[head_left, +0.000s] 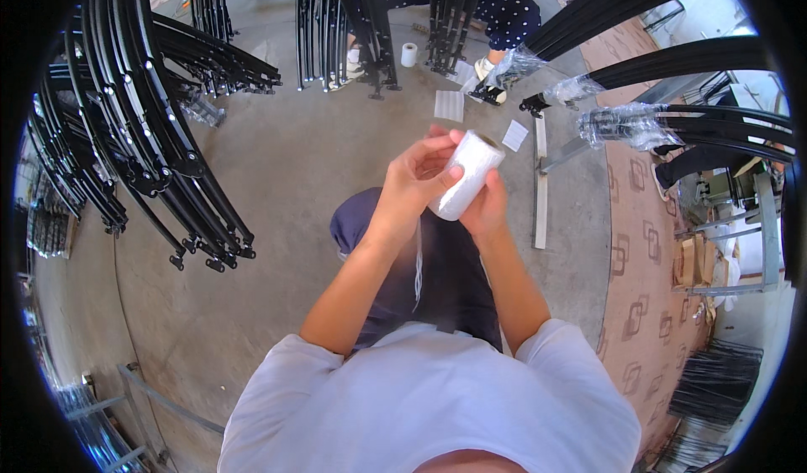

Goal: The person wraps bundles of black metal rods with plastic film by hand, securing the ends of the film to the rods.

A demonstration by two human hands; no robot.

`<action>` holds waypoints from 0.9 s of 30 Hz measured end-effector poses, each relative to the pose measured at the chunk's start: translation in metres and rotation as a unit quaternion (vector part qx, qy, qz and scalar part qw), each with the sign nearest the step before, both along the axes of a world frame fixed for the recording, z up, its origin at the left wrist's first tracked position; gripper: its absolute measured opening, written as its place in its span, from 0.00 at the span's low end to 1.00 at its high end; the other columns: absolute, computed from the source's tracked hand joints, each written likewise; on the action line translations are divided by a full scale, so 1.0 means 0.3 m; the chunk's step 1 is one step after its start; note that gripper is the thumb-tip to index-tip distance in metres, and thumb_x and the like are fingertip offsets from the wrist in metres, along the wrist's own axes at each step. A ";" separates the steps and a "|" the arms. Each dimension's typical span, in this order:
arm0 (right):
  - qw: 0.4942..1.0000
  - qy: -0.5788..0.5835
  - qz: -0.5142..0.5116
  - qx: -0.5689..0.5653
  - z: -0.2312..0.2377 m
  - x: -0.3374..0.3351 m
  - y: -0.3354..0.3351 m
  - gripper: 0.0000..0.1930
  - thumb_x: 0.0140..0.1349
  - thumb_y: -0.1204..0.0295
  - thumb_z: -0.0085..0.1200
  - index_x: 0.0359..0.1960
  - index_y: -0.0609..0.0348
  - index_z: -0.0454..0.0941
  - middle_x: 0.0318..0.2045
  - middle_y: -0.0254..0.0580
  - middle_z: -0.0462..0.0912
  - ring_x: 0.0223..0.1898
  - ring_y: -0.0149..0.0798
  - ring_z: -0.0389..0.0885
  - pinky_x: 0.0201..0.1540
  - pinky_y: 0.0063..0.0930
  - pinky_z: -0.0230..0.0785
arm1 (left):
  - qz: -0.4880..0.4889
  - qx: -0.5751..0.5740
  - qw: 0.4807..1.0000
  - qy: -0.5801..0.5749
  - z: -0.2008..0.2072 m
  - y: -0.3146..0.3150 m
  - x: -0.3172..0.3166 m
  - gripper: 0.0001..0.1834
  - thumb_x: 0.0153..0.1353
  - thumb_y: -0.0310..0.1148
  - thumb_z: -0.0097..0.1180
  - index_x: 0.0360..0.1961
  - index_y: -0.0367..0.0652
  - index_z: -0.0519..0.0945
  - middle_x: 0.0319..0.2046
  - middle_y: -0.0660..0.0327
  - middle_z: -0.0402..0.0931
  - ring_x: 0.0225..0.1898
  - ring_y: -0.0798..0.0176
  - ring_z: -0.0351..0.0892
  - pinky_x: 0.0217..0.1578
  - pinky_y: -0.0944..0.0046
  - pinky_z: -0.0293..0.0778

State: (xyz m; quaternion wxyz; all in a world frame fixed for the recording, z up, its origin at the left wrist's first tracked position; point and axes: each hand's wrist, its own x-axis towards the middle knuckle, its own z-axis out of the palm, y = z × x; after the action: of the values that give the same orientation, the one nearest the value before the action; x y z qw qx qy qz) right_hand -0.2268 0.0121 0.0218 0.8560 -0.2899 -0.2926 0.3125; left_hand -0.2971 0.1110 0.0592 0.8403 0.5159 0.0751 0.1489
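A roll of whitish plastic stretch film [467, 177] is in front of me, over my knees, tilted with its brown core end up and to the right. My right hand [487, 208] grips it from the right and underneath, thumb along its side. From the left, my left hand [410, 175] curls around the roll, with its thumb and fingertips at the film's surface. Some of my fingers are hidden behind the roll.
Bundles of black metal tubes [147, 95] hang at the left; more film-wrapped bundles [626, 127] reach in from the right. Another white roll [409, 55] stands on the concrete floor [277, 179] ahead. A metal bar [540, 187] lies to the right. Other people are beyond the tubes.
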 end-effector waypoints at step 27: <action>0.808 -0.434 0.153 -0.369 -0.065 -0.127 -0.285 0.30 0.37 0.64 0.64 0.45 0.56 0.69 0.37 0.38 0.68 0.41 0.37 0.69 0.46 0.31 0.62 | 0.018 0.565 0.775 0.282 -0.296 -0.082 -0.184 0.16 0.47 0.39 0.59 0.31 0.39 0.70 0.22 0.54 0.75 0.29 0.51 0.76 0.29 0.56 0.70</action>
State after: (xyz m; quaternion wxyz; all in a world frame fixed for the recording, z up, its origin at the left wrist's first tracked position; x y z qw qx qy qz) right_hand -0.2649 -0.0733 0.0023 0.4099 -0.6404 -0.5368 0.3658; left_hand -0.3524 0.0865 -0.0297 0.3364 0.9151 0.2205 0.0269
